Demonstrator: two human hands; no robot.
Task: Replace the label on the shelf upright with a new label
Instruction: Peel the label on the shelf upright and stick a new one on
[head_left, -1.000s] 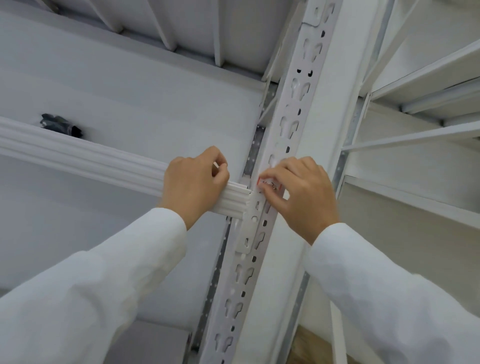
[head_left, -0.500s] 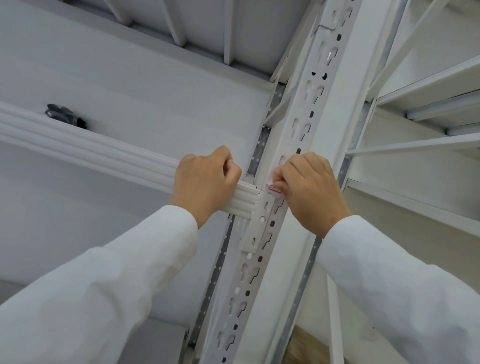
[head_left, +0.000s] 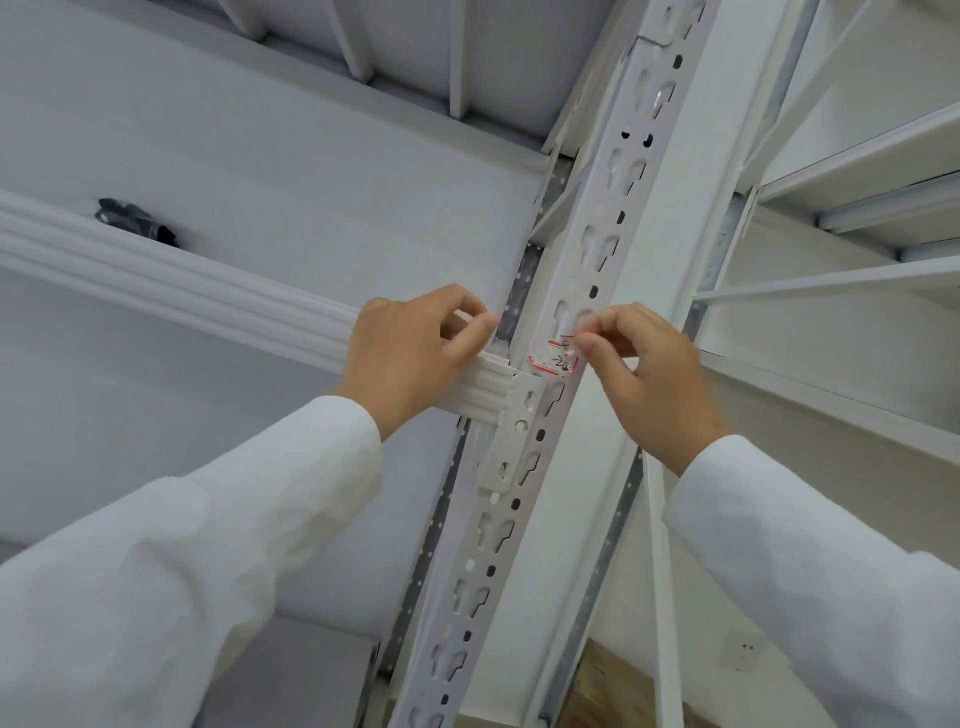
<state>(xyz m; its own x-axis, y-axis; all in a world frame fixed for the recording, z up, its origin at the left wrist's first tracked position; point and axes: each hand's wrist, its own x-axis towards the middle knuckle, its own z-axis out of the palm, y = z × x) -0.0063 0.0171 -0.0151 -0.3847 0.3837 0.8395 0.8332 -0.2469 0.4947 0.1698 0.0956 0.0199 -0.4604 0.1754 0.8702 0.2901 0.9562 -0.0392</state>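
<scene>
A small white label with a red border and handwriting sits on the white perforated shelf upright, just above the beam bracket. My right hand is to its right, thumb and forefinger pinching the label's upper right corner. My left hand rests on the end of the ribbed white beam, left of the upright. Its thumb and forefinger pinch a small white paper slip; I cannot tell what the slip is.
A black object lies on the shelf behind the beam at the left. More white shelves run off to the right of the upright. A wooden surface shows at the bottom.
My right hand has drawn back to the right off the upright, uncovering most of the red-bordered label. My left hand has stayed on the beam end.
</scene>
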